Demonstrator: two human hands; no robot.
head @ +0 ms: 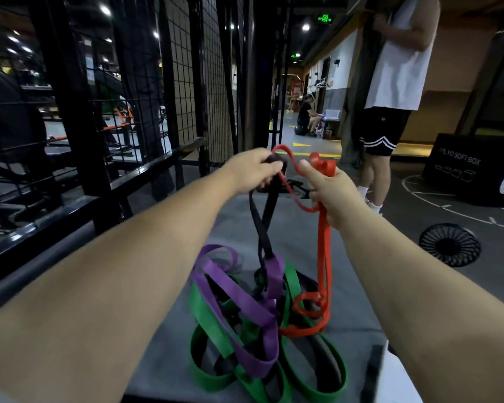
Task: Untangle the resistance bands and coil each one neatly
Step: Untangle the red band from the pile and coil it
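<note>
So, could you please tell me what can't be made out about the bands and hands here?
Head view:
- The black band has its lower run buried under the purple band and green band.
- The green band's near loops are cut off by the bottom edge.
- The left hand has curled fingers that hide whether it also pinches the red band.
- The right hand shows only its back, which hides its grip on the red band.

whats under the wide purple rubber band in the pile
Beneath the wide purple rubber band lie wide green rubber bands and a dark band, all on the grey padded surface. How they cross underneath is covered.
</note>
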